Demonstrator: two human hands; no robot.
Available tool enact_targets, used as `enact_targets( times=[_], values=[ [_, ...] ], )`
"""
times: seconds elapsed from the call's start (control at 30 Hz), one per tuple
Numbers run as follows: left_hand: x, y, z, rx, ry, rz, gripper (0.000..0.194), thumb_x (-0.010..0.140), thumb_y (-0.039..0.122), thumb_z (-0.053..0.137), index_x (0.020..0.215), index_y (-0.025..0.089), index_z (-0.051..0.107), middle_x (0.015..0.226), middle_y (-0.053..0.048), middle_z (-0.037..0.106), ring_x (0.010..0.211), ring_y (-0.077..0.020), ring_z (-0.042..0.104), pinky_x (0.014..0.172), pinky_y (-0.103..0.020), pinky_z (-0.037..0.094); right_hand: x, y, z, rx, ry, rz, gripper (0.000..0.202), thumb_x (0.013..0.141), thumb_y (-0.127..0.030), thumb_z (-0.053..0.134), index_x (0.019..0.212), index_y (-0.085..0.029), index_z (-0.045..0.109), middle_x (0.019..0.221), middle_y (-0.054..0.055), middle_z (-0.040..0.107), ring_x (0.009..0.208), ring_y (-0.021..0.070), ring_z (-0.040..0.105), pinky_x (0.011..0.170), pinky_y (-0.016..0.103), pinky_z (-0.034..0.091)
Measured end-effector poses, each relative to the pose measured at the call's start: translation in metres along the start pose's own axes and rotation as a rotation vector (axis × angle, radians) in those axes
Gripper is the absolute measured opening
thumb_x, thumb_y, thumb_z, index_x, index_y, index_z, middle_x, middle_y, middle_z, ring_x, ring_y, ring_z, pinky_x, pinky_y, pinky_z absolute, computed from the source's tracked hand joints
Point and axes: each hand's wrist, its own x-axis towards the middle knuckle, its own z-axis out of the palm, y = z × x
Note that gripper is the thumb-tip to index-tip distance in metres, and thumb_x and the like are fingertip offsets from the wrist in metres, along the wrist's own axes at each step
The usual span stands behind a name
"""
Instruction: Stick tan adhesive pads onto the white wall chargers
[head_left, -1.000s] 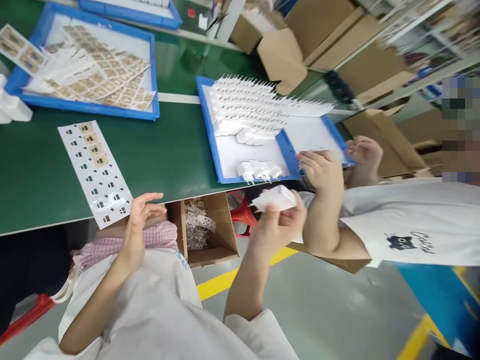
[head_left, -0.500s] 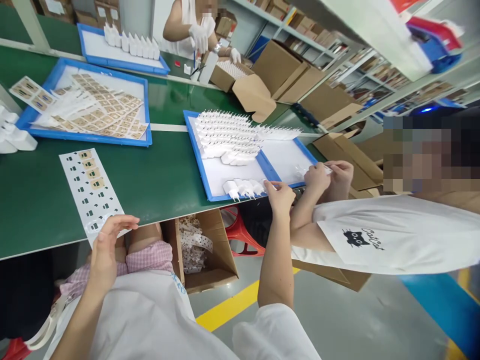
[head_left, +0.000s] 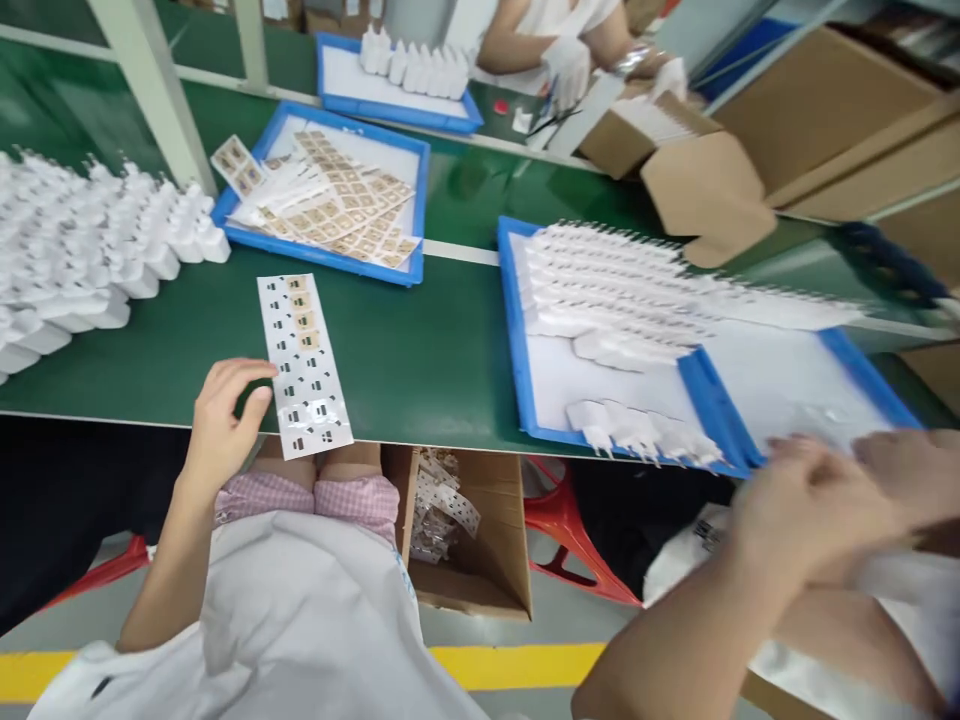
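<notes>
My left hand (head_left: 229,415) is open at the left edge of a white sticker sheet (head_left: 304,385). Its index fingertip meets that edge, thumb and finger apart. A few tan stickers remain on the sheet's upper right, with dark cut-outs elsewhere; its lower end overhangs the table edge. Far right, my right hand (head_left: 810,510) is a blur beyond the tray's front rim, close to a co-worker's hand (head_left: 919,470). Its fingers are too smeared to read. Several white plug adapters (head_left: 637,430) lie in a row at the front of the blue-rimmed tray (head_left: 514,350), behind them rows more.
A blue tray (head_left: 424,220) of tan sticker sheets stands further back. White adapters (head_left: 90,240) crowd the left of the green table (head_left: 435,350). Below the edge is a cardboard box (head_left: 495,540) of scraps, beside a red stool (head_left: 570,530). A gloved person (head_left: 566,70) works opposite.
My view has swung left. My left hand has shifted from the sheet's lower end to its left edge. My right hand has left the front adapter row and moved right, near the co-worker's hands.
</notes>
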Motion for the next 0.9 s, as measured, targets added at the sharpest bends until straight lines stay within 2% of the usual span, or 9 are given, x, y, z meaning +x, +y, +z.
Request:
enact_targets(
  times=[0.07,0.1,0.17,0.23,0.3,0.47,0.63,0.77,0.9],
  values=[
    [0.012,-0.008,-0.005,0.149,-0.197,0.055,0.032,0.101,0.048,0.056,0.112,0.025,0.075,0.130,-0.010,0.075,0.141,-0.0342,0.055,0.121,-0.059,0.042,-0.027,-0.036,-0.015,0.343,0.149,-0.022,0.056,0.099,-0.042,0.032,0.129,-0.018,0.073,0.117,0.025,0.075,0.112,0.0435,0.073,0.093,0.061,0.056],
    [0.019,-0.011,-0.006,0.197,-0.292,0.054,0.036,0.100,0.049,0.057,0.121,0.026,0.074,0.143,-0.010,0.070,0.151,-0.0370,0.045,0.125,-0.065,0.035,-0.044,-0.059,-0.022,0.579,0.258,-0.056,0.044,0.099,-0.045,0.043,0.118,-0.027,0.078,0.110,0.019,0.078,0.109,0.0422,0.074,0.096,0.063,0.056],
    [0.035,-0.015,-0.003,0.272,-0.434,0.024,0.049,0.100,0.049,0.056,0.143,0.027,0.063,0.163,-0.008,0.052,0.162,-0.0397,0.028,0.128,-0.073,0.021,-0.077,-0.111,-0.029,0.781,0.087,-0.280,0.030,0.100,-0.047,0.055,0.101,-0.034,0.081,0.099,0.009,0.081,0.100,0.0368,0.076,0.095,0.061,0.058],
    [0.052,-0.017,0.004,0.333,-0.494,0.000,0.056,0.102,0.045,0.052,0.155,0.026,0.051,0.171,-0.008,0.040,0.165,-0.0396,0.020,0.129,-0.074,0.014,-0.103,-0.167,-0.024,0.934,-0.289,-0.609,0.026,0.101,-0.040,0.057,0.101,-0.029,0.080,0.103,0.006,0.082,0.100,0.0305,0.077,0.094,0.054,0.060],
    [0.068,-0.020,0.010,0.386,-0.531,0.006,0.059,0.104,0.041,0.049,0.161,0.024,0.043,0.173,-0.008,0.036,0.166,-0.0390,0.017,0.130,-0.073,0.010,-0.117,-0.219,-0.008,0.966,-0.529,-0.835,0.024,0.101,-0.036,0.058,0.109,-0.027,0.079,0.115,0.006,0.082,0.109,0.0268,0.075,0.100,0.049,0.059],
    [0.085,-0.025,0.017,0.444,-0.602,0.025,0.056,0.105,0.032,0.049,0.159,0.021,0.044,0.166,-0.013,0.048,0.160,-0.0377,0.033,0.129,-0.075,0.014,-0.118,-0.313,0.050,0.860,-0.744,-1.008,0.037,0.099,-0.022,0.055,0.132,-0.022,0.071,0.141,0.010,0.072,0.130,0.0287,0.065,0.113,0.053,0.051],
    [0.078,-0.027,0.021,0.425,-0.525,0.045,0.046,0.102,0.027,0.052,0.148,0.021,0.056,0.146,-0.015,0.063,0.143,-0.0371,0.048,0.123,-0.078,0.021,-0.114,-0.343,0.072,0.776,-0.789,-1.071,0.028,0.096,-0.019,0.060,0.119,-0.019,0.076,0.119,0.012,0.079,0.112,0.0302,0.067,0.102,0.051,0.054],
    [0.078,-0.028,0.021,0.395,-0.523,0.043,0.043,0.100,0.025,0.054,0.142,0.020,0.060,0.140,-0.015,0.066,0.140,-0.0369,0.048,0.123,-0.078,0.020,-0.115,-0.342,0.068,0.724,-0.751,-1.099,0.022,0.098,-0.017,0.058,0.111,-0.019,0.075,0.109,0.010,0.079,0.103,0.0275,0.068,0.091,0.042,0.054],
    [0.079,-0.028,0.020,0.383,-0.545,0.034,0.043,0.100,0.026,0.054,0.143,0.023,0.060,0.140,-0.013,0.066,0.140,-0.0354,0.047,0.124,-0.079,0.017,-0.115,-0.345,0.058,0.529,-0.629,-1.247,0.021,0.102,-0.020,0.054,0.107,-0.019,0.075,0.106,0.011,0.079,0.098,0.0275,0.066,0.080,0.036,0.048]
  ],
)
